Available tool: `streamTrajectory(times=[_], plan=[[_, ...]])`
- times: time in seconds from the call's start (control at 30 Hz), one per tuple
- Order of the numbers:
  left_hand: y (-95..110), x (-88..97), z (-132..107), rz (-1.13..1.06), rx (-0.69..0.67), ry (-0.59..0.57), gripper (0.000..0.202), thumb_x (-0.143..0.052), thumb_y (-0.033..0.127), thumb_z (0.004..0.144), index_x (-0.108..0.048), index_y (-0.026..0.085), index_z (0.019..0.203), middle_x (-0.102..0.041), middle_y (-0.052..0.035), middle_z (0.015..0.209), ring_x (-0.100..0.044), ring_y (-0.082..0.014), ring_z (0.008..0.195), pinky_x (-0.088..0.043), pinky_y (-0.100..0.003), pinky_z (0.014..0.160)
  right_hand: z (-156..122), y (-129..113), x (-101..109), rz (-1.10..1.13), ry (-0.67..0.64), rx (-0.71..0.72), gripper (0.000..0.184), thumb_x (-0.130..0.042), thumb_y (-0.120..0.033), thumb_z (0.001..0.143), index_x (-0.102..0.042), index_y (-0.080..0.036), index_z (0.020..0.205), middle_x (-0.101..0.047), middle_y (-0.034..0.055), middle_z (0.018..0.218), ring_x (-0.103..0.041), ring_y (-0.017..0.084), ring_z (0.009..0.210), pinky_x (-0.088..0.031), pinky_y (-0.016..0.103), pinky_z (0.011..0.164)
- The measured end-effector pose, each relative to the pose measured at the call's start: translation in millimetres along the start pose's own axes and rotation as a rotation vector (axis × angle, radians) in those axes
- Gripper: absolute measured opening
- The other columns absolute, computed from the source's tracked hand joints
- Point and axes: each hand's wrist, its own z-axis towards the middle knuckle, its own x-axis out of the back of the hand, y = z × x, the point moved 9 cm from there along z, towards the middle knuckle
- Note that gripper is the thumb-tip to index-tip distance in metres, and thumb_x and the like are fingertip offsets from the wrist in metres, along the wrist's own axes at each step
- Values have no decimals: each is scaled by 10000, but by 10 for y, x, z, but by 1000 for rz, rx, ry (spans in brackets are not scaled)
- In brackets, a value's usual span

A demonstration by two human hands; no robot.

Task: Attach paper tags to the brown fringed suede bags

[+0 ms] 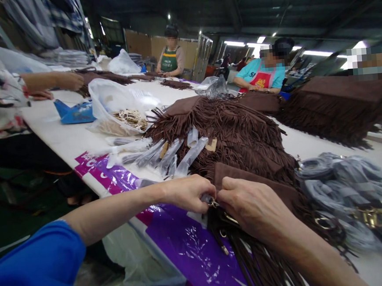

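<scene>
My left hand [186, 192] and my right hand [252, 206] meet at the corner of a brown suede fringed bag [247, 180] lying on the white table [65, 139]. Both pinch a small metal ring or clasp [213, 202] at the bag's edge; the fingertips hide most of it. Fringe hangs down over the near table edge below my hands. A purple plastic sheet [186, 244] lies under the bag. Behind it is a pile of more brown fringed bags [229, 126] with straps wrapped in clear plastic sleeves [168, 155].
Grey wrapped straps with gold hardware [353, 192] lie at the right. A clear bag of cords [122, 108] and a blue tray [74, 112] sit farther back. Another person's arms [54, 81] rest at the left; two people work across the table. More fringed bags [333, 105] lie at far right.
</scene>
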Motion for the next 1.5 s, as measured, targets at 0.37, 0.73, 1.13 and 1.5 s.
streamTrajectory(times=[0.37, 0.73, 1.13, 1.5], plan=[[32, 30, 12, -28, -18, 8, 39, -549, 114, 690, -543, 152, 697, -487, 36, 645, -477, -108, 614, -342, -213, 558, 75, 1, 15, 25, -96, -31, 143, -549, -107, 921, -654, -178, 857, -583, 28, 823, -566, 162, 742, -310, 295, 595], [4, 33, 33, -121, -42, -1, 299, -564, 84, 713, -686, 124, 983, -664, -11, 886, -590, -140, 814, -416, -193, 713, -37, 283, -30, 526, 114, -80, 196, -515, -88, 929, -542, -168, 752, -501, -17, 780, -500, 131, 733, -361, 248, 670], [-12, 30, 44, -121, -9, -11, 328, -572, 68, 695, -699, 111, 995, -659, -9, 855, -582, -135, 791, -418, -185, 693, -57, 267, -104, 445, 142, -62, 157, -514, -125, 932, -560, -177, 791, -513, -12, 802, -510, 136, 727, -339, 265, 655], [-31, 42, 37, -116, 78, -72, 219, -566, 69, 696, -658, 107, 891, -520, 48, 701, -486, -93, 654, -345, -167, 553, -3, 215, -164, 355, 39, -86, 133, -530, -196, 960, -641, -196, 885, -632, 2, 795, -607, 160, 722, -344, 263, 614]])
